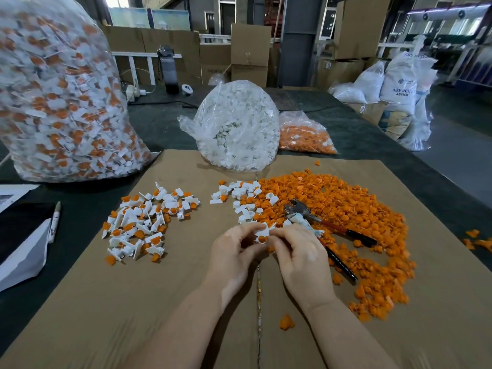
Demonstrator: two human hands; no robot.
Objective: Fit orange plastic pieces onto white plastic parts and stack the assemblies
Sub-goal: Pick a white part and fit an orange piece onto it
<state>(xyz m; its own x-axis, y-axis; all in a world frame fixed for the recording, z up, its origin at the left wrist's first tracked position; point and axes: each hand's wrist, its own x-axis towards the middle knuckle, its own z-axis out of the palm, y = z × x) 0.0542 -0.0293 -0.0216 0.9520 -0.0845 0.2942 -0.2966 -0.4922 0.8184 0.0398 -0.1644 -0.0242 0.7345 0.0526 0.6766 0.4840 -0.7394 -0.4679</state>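
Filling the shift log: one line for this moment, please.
step: fitting | left hand and right hand: pinch white part | finished pile: left

Work surface: a flat sheet of brown corrugated cardboard (pixel 111 302) lies over a dark green table covering (pixel 372 134).
Tool: red-and-black-handled metal pliers (pixel 319 225) rest on the cardboard, to the right.
Pen: a white marker pen (pixel 55 221) lies on the table covering, left of the cardboard.
Bottle: a tall dark water bottle (pixel 170 69) stands upright at the table's far edge.
Boxes: brown cardboard cartons (pixel 249 53) are stacked behind the table.
Sacks: white printed resin sacks (pixel 402 83) stand on the floor, far right.
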